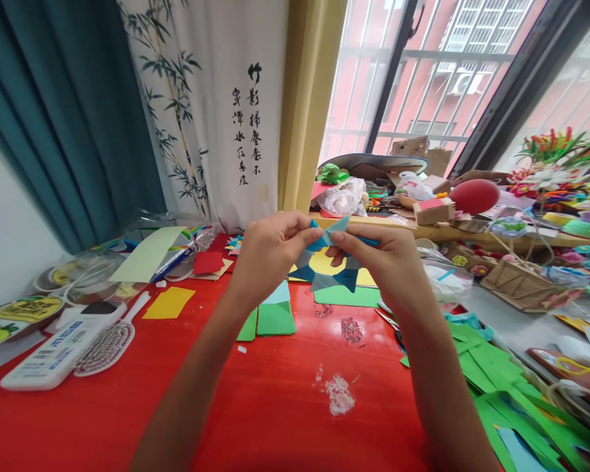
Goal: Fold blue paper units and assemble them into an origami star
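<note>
the fingers [311, 235] of the left hand [275, 252] are pinched together on the upper left edge of a blue folded-paper ring [343, 280]; those of the right hand [386, 255] are closed on its upper right part, thumb toward the viewer. the two sets of fingertips nearly meet, with a pale blue point of paper standing up between them. the ring appears held up over the far part of the red tabletop [285, 406], its lower edge hanging below the hands and overlapping, in view, a yellow sheet and a green sheet [347, 297].

the widest stretch of red runs between the forearms toward the viewer, marked by a pale smudge [339, 395]. just left of the ring's lower edge lie green paper squares [275, 320]. scissors [389, 319] sit close by the right forearm, partly hidden by it, so room on that side is tight; beyond the forearm, green paper scraps [501, 367] crowd the right edge. on the left there is more space: a yellow square [168, 303] lies well apart from the left forearm, and a white hairbrush [105, 347] is farther out. behind the hands, a wooden ledge [391, 227] bounds the far side.
</note>
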Demonstrator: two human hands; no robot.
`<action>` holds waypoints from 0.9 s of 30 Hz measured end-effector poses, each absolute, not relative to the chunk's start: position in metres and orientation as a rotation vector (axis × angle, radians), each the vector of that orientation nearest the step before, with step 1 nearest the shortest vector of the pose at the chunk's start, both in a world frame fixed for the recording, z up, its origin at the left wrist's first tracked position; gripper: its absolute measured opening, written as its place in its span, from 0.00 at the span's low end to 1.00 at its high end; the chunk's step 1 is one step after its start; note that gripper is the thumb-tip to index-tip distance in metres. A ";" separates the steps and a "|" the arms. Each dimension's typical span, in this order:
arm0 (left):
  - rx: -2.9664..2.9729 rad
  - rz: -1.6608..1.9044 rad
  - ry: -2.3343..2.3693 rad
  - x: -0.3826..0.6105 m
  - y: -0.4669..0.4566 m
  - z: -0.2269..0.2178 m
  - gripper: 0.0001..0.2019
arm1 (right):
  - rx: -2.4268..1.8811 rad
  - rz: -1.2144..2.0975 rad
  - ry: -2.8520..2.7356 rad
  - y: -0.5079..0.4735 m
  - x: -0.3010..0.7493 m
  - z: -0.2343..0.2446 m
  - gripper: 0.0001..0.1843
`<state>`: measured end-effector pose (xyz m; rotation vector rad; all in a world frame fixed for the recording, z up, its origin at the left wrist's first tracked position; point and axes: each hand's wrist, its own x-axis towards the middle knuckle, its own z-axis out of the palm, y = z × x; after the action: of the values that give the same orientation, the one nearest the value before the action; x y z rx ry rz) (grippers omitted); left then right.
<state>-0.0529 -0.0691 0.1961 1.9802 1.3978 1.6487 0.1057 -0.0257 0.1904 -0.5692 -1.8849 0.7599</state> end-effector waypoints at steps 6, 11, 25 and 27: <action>1.713 1.955 1.369 -0.094 -0.042 0.197 0.10 | -0.589 0.643 -1.800 -0.002 0.099 0.183 0.16; 1.375 2.216 1.492 -0.180 0.008 0.163 0.13 | -0.673 0.481 -1.756 0.015 0.111 0.182 0.14; 1.216 1.611 2.194 -0.288 0.162 0.046 0.07 | -0.741 0.478 -1.916 0.012 0.128 0.198 0.06; 1.288 1.516 2.282 -0.296 0.176 0.044 0.09 | -0.748 0.435 -1.929 0.015 0.130 0.198 0.06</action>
<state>-0.2958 0.1755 0.0441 1.2879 2.2823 1.5156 0.1302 0.0150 0.1978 -0.7484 -1.9286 0.4354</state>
